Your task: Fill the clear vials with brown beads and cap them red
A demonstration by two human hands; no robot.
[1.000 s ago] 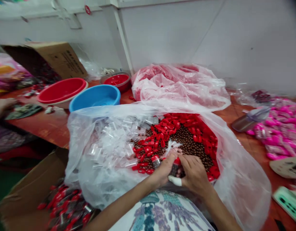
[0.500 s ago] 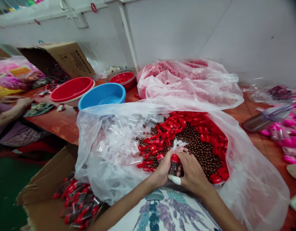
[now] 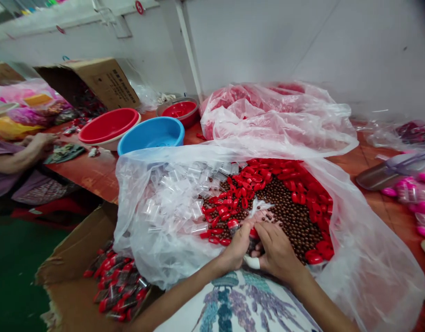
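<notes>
Between my two hands is a small clear bottle (image 3: 253, 242) with a red cap and dark contents, mostly covered by my fingers. My left hand (image 3: 237, 249) is closed around its left side. From the right, my right hand (image 3: 276, 246) grips it, fingers over the cap; a white wrap (image 3: 251, 262) covers its thumb tip. A second red-capped piece (image 3: 233, 224) shows at the left fingers; whether they hold it I cannot tell. Under the hands, an open plastic bag (image 3: 368, 240) bears brown beads (image 3: 298, 221), red caps (image 3: 245, 184) and clear empty tubes (image 3: 178, 193).
A carton (image 3: 70, 272) of filled red-capped bottles stands at lower left. Beyond the bag are a blue basin (image 3: 152, 133), a red basin (image 3: 109, 125) and a bag of red parts (image 3: 274, 113). A tumbler (image 3: 388, 173) lies right. A co-worker's arm (image 3: 22, 154) is at left.
My hands have drawn closer together over the bottle, and the right fingers now cover more of its cap. The whole view has shifted slightly, with the surroundings appearing further right.
</notes>
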